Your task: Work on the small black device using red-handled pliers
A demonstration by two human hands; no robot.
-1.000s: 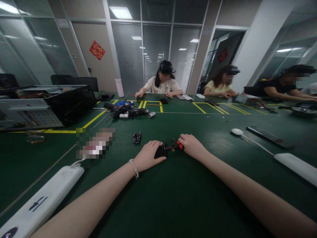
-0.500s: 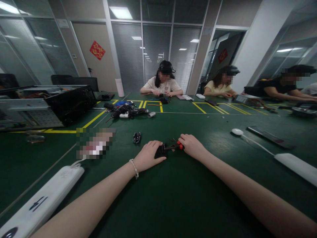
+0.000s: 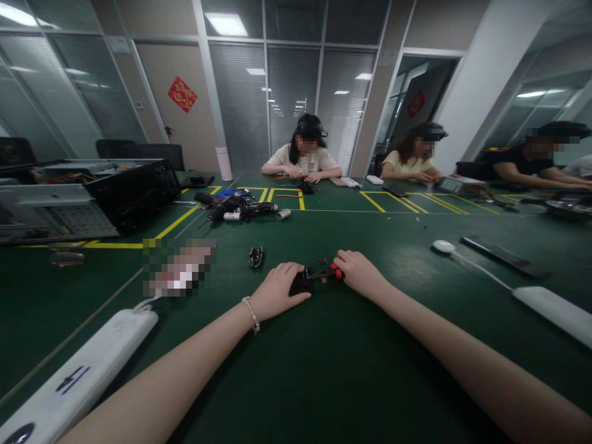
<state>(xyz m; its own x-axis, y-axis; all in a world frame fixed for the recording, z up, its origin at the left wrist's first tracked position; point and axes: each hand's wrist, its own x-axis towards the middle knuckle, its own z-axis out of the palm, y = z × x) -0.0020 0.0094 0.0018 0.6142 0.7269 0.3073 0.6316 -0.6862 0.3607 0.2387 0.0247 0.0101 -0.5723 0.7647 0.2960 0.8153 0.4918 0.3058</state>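
Observation:
My left hand [image 3: 278, 290] is closed around the left side of a small black part [image 3: 303, 285] lying on the green table, thumb in front and fingers behind. The kind of part is too small to tell. My right hand [image 3: 358, 271] grips the red handles of a pair of pliers [image 3: 335, 271], which point left. Their dark jaws reach the top of the black part; whether they pinch anything there cannot be made out. A few thin bits [image 3: 322, 261] lie just behind the pliers. Left of my hands sits a separate black piece with metal contacts [image 3: 254, 256].
White power strips [image 3: 87, 364] lie left and right. A blurred-out object is at the left. An open computer case [image 3: 92, 197] stands far left, a pile of cables [image 3: 240, 206] behind my hands. A white mouse-shaped thing [image 3: 443, 246] is at right. Several people sit across the table.
Almost nothing has changed. My hands, the pliers and the black part keep their places; the part looks very slightly turned.

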